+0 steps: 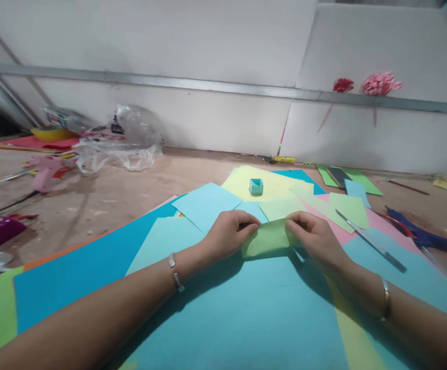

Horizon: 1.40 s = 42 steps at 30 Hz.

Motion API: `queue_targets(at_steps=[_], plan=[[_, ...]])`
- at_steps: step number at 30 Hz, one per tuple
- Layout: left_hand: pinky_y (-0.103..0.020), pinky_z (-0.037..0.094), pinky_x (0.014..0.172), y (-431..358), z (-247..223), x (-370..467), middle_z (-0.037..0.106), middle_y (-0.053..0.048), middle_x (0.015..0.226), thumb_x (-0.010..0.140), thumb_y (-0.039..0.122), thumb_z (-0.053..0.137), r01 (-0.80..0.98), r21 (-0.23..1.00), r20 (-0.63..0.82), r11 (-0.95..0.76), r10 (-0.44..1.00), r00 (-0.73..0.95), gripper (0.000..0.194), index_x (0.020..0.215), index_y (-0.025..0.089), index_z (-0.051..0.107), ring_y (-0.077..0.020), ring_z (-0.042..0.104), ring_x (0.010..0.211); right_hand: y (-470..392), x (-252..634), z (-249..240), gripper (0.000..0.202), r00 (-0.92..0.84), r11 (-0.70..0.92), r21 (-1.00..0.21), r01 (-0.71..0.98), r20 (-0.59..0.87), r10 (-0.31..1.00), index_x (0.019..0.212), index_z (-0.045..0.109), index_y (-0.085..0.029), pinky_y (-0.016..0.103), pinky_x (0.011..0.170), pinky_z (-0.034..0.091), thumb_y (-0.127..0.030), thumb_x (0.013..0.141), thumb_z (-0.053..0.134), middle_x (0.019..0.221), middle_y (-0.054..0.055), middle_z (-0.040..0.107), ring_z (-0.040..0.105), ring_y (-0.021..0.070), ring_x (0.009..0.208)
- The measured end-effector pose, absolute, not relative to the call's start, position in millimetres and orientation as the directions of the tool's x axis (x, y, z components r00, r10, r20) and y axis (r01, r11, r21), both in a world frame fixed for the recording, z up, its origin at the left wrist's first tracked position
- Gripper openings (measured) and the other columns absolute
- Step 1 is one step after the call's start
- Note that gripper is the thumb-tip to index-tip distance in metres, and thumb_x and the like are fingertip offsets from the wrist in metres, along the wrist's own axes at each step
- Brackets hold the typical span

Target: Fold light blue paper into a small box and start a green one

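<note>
A small green piece of paper is stretched between my two hands, just over a large light-blue sheet. My left hand pinches its left end between thumb and fingers. At the upper right corner, my right hand pinches it the same way. The paper looks folded, with a straight upper edge. Beyond my hands a tiny light-blue paper box stands upright on pale yellow sheets. To the right of my right hand lies a slim craft knife.
Blue scissors lie at the right. On the left are a pink glue gun, a purple stapler-like tool and a clear plastic bag. Paper flowers hang on a metal rail along the white wall.
</note>
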<state>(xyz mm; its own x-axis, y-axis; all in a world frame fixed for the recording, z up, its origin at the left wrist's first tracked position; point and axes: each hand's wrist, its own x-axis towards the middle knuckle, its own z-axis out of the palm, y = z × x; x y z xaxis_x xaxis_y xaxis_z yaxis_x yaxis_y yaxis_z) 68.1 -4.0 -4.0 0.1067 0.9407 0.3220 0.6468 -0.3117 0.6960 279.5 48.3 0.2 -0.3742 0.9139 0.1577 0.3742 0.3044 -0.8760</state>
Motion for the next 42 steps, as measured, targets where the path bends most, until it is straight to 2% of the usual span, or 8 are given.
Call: queue_targets(at_steps=[4,8,13,16,21,24,32,42], plan=[[-0.026,0.050,0.068,-2,-7,67,0.077,-0.002,0.083,0.081,0.012,0.057,0.699,0.668,0.257,-0.257,0.960,0.107,0.020,0.084,0.018,0.076,-0.0167,0.068,0.075,56,285,7,0.034,-0.180,0.304,-0.913,0.273,0.262,0.948,0.103,0.062,-0.022,0.030,0.066,0.042,-0.047,0.080,0.062,0.085,0.003,0.059,0.052,0.0174,0.073],[-0.025,0.050,0.066,2,-11,64,0.076,-0.001,0.081,0.080,0.013,0.058,0.733,0.636,0.235,-0.244,0.965,0.117,0.020,0.083,0.018,0.076,-0.0167,0.068,0.073,60,291,10,0.027,-0.005,0.389,-0.910,0.143,0.393,0.920,0.086,0.060,-0.025,0.031,0.060,0.036,-0.052,0.089,0.054,0.072,0.000,0.045,0.041,0.0167,0.064],[-0.026,0.049,0.068,4,-12,62,0.075,-0.002,0.082,0.080,0.014,0.057,0.751,0.598,0.256,-0.280,0.955,0.152,0.020,0.084,0.019,0.076,-0.0167,0.067,0.073,60,291,3,0.030,-0.170,0.333,-0.934,0.125,0.311,0.935,0.078,0.059,-0.024,0.031,0.055,0.032,-0.049,0.090,0.050,0.067,0.000,0.039,0.038,0.0162,0.060],[-0.029,0.048,0.070,3,-12,62,0.074,-0.003,0.079,0.079,0.014,0.058,0.762,0.560,0.279,-0.324,0.940,0.195,0.020,0.084,0.019,0.076,-0.0179,0.066,0.074,60,291,4,0.025,-0.156,0.431,-0.898,0.095,0.414,0.897,0.073,0.055,-0.025,0.032,0.058,0.035,-0.042,0.090,0.046,0.068,0.001,0.041,0.040,0.0171,0.062],[-0.031,0.048,0.073,1,-12,64,0.070,-0.005,0.077,0.081,0.014,0.057,0.770,0.508,0.328,-0.386,0.913,0.242,0.019,0.080,0.019,0.076,-0.0193,0.063,0.077,60,284,0,0.033,-0.457,0.521,-0.781,0.344,0.345,0.820,0.076,0.068,-0.023,0.035,0.074,0.043,-0.042,0.092,0.046,0.089,0.006,0.062,0.056,0.0215,0.083],[-0.028,0.048,0.068,1,-12,64,0.069,-0.004,0.076,0.081,0.013,0.056,0.758,0.521,0.322,-0.392,0.913,0.250,0.020,0.082,0.018,0.075,-0.0171,0.063,0.073,58,278,-6,0.035,-0.634,0.611,-0.672,0.418,0.266,0.726,0.076,0.067,-0.023,0.036,0.075,0.044,-0.042,0.093,0.043,0.082,0.006,0.065,0.059,0.0219,0.082],[-0.022,0.045,0.062,1,-12,63,0.067,0.003,0.069,0.076,0.011,0.065,0.753,0.585,0.220,-0.301,0.953,0.210,0.019,0.089,0.021,0.074,-0.0124,0.060,0.063,53,276,-16,0.020,-0.703,0.708,-0.516,0.482,0.255,0.664,0.078,0.064,-0.021,0.035,0.070,0.042,-0.028,0.089,0.049,0.077,0.006,0.065,0.056,0.0216,0.077],[-0.025,0.036,0.061,-2,-7,63,0.065,-0.001,0.072,0.071,0.002,0.057,0.834,0.353,0.203,-0.424,0.905,0.374,0.022,0.069,0.019,0.070,-0.0161,0.057,0.069,51,277,-21,0.026,-0.713,0.761,-0.429,0.486,0.308,0.629,0.085,0.071,-0.022,0.035,0.069,0.044,-0.022,0.092,0.046,0.082,0.008,0.065,0.054,0.0222,0.080]])
